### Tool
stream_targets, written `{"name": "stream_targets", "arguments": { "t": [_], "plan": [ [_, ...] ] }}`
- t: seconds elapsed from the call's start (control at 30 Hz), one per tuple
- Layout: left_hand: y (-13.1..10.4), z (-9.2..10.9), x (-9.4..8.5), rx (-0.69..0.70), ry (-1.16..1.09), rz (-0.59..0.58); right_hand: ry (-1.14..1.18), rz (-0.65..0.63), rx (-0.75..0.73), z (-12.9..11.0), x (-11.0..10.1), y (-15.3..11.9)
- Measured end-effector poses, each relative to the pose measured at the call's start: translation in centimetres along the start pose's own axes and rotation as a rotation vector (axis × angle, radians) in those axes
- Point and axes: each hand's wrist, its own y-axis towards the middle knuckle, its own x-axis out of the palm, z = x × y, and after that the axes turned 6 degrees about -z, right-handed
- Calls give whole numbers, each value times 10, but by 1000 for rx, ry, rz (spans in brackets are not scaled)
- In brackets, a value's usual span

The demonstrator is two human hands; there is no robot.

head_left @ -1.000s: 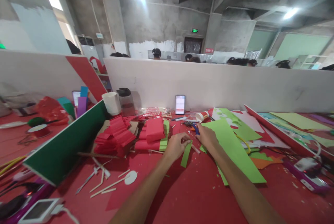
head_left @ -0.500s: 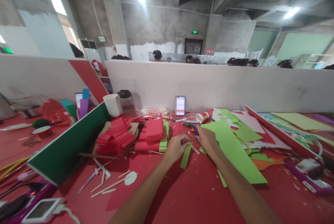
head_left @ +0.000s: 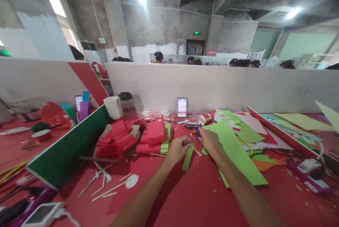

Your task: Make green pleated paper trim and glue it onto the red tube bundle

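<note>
My left hand point(head_left: 179, 148) is closed in a pinch on the upper end of a narrow green paper strip point(head_left: 188, 157), which hangs down toward the red table point(head_left: 185, 198). To its right, my right hand point(head_left: 209, 139) is closed on the blue handle point(head_left: 197, 131) of a tool whose far part is too small to make out. A large green sheet point(head_left: 238, 160) lies beside and partly under my right forearm. Red folded paper point(head_left: 155, 133) with green paper at its edge sits just left of my left hand.
A green board point(head_left: 66, 149) stands at the left, near a white cup point(head_left: 113, 107) and a dark-lidded bottle point(head_left: 128, 106). A phone point(head_left: 182, 107) leans against the white partition point(head_left: 225, 85). Wooden sticks point(head_left: 109, 190) lie front left; a purple power strip point(head_left: 307, 179) lies right.
The view has shifted slightly. Both hands keep nearly the same pose, the left still holding the green strip. A pale yellow-green sheet has appeared raised at the far right edge.
</note>
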Motion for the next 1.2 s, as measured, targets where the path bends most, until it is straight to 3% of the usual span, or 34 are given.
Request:
{"name": "stream_targets", "arguments": {
  "t": [0.1, 0.27, 0.4, 0.7, 1.2],
  "plan": [
    [2, -3, 0, -4, -95, 3, 152, 18, -62, 2, -5, -6],
    [5, -4, -1, -4, -296, 25, 791, -16, -405, 1, -2, -18],
    [5, -1, -4, -42, -384, 48, 1051, -15, -452, -5, 8, -20],
    [6, 4, -5, -4, -319, 36, 1162, 69, -420, -5, 14, -19],
    [4, 3, -4, 20, -190, 47, 1147, 65, -421, 1, 12, -22]
  ]
}}
